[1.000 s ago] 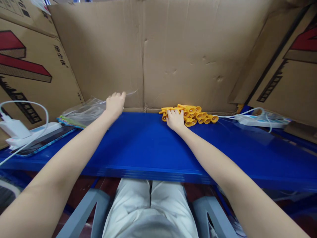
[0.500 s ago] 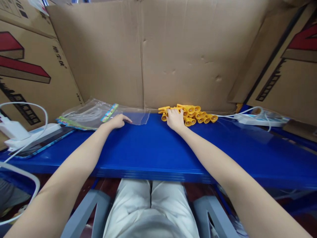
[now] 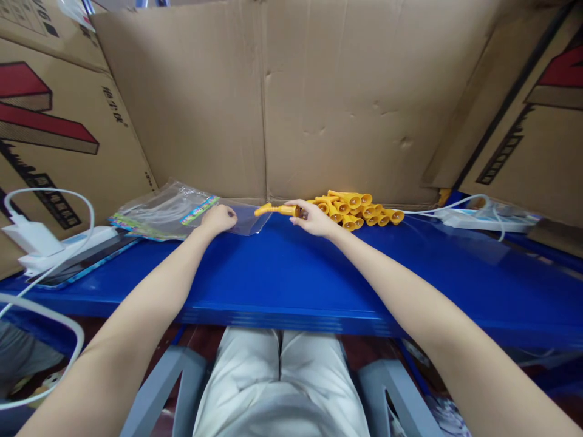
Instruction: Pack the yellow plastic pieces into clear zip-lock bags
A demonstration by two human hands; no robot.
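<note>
My right hand [image 3: 312,218] grips a small yellow plastic trumpet-shaped toy [image 3: 274,210] by its wide end, its narrow end toward the left. To the right of that hand lies a pile of similar yellow toys [image 3: 359,211], open cone ends facing me. My left hand [image 3: 220,218] has its fingers curled together at a clear plastic bag [image 3: 251,221], which lies flat against the back of the table and has a colourful printed strip. More clear bags [image 3: 157,209] are stacked left of this hand. Its fingertips are partly hidden.
The blue table [image 3: 273,267] backs onto a tall cardboard panel [image 3: 337,103]. At left, a white charger [image 3: 34,238] with a looping cable stands on a power strip beside a phone [image 3: 86,258]. Another white power strip [image 3: 485,221] lies at right.
My right hand has drawn one yellow toy leftward out of the pile. My left hand's fingers, outstretched before, are now curled at the bag, whose right edge has shifted slightly left.
</note>
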